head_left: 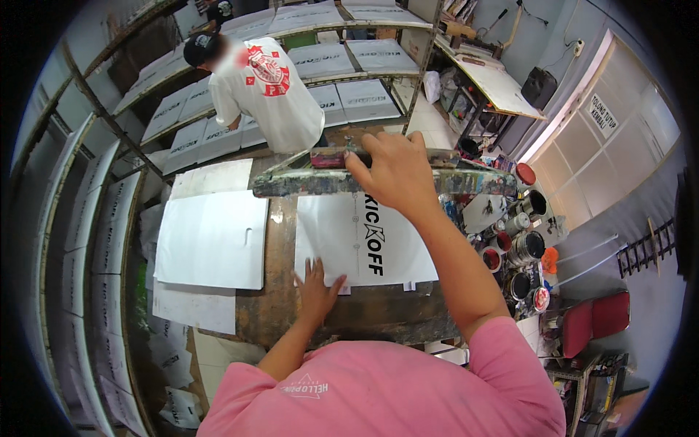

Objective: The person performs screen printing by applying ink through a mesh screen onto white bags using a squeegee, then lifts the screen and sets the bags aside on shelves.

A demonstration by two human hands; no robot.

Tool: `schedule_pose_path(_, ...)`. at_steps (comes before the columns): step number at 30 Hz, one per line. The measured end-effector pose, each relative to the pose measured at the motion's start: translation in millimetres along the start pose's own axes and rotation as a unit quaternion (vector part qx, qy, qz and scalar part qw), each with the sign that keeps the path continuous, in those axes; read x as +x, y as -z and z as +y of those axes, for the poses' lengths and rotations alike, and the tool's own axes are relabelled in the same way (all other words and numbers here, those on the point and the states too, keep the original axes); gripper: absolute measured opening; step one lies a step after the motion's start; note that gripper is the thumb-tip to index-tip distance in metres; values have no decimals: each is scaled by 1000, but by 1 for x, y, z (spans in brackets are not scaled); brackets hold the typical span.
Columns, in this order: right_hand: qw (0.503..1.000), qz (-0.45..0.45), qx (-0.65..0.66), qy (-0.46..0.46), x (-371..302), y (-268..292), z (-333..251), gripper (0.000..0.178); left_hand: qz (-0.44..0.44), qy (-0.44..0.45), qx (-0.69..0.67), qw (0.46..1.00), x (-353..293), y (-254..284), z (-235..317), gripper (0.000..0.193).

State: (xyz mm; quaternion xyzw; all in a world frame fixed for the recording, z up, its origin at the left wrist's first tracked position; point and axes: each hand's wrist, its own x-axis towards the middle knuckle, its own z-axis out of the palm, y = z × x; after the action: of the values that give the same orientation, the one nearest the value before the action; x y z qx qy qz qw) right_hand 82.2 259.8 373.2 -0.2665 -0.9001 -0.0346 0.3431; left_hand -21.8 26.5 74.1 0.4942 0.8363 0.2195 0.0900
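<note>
A white sheet or flat bag (331,233) with bold black lettering lies on the worn wooden table (280,309) in front of me. My left hand (315,291) rests on its near left corner, fingers spread. Above the sheet's far edge, a paint-stained screen-printing frame (291,184) is tilted up, seen nearly edge-on. My right hand (399,166) is closed over the top of this frame; a squeegee-like bar with a reddish end (329,157) sits under and beside its fingers. To the left lies a stack of blank white sheets (211,240).
Paint cans (526,247) crowd the table's right side. Racks with printed sheets (318,62) stand ahead and along the left (109,291). Another person in a white shirt (266,95) stands beyond the table. A red chair (597,320) is at the right.
</note>
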Motion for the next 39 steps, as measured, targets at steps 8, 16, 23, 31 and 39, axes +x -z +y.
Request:
schedule_pose_path(8,999,-35,12,-12,-1,-1,-2,44,218,83,-213,949,41,45,-14,35)
schedule_pose_path(16,998,-49,9,-24,13,3,-1,43,284,144,-65,946,-18,81,-227,37)
schedule_pose_path(23,998,-53,10,-31,17,7,-4,39,255,299,-39,919,-10,161,-342,44)
schedule_pose_path(31,1000,-13,11,-13,9,4,2,40,226,565,150,779,64,155,-344,71)
schedule_pose_path(39,1000,-2,-15,-16,-7,4,5,40,-175,80,-280,941,2,5,-30,48)
